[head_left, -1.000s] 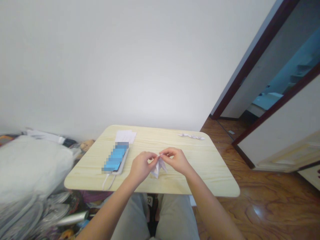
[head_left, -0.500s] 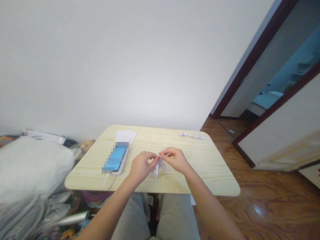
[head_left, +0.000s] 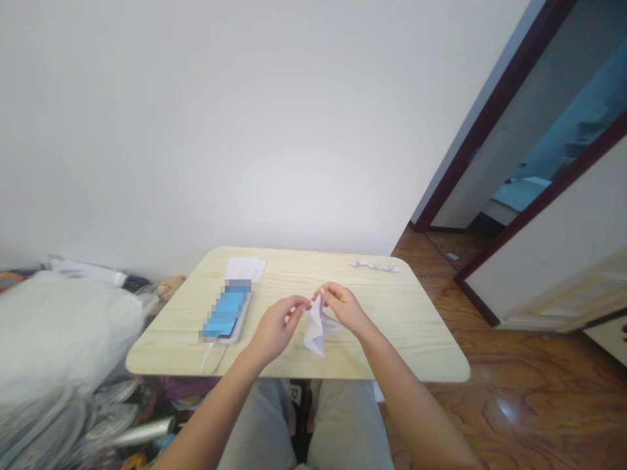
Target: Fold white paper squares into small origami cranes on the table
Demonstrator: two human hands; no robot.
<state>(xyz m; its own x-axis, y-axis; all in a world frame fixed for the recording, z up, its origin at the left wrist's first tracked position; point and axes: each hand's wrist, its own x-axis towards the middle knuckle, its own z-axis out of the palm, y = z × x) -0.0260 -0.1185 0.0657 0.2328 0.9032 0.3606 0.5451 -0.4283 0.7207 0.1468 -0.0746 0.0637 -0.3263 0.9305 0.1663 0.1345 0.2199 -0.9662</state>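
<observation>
A white folded paper [head_left: 316,329] with creased, pointed flaps hangs over the near middle of the table. My right hand [head_left: 343,305] pinches it by the top between thumb and fingers. From the other side my left hand [head_left: 279,326] has thumb and forefinger brought together at the paper's upper left edge; the exact contact there is small and hard to see. The paper's lower flaps spread out freely below both hands.
On the light wooden table [head_left: 416,346] a phone [head_left: 228,310] lies on a white block with a white cable [head_left: 213,358]. Behind it are flat white paper sheets [head_left: 245,267]. A row of small folded paper pieces [head_left: 373,266] lies at the back right. A wall [head_left: 294,130] rises behind.
The folded paper has turned and its flaps spread wider and hang lower. My right hand has shifted slightly up, while my left fingers have moved to the paper's edge.
</observation>
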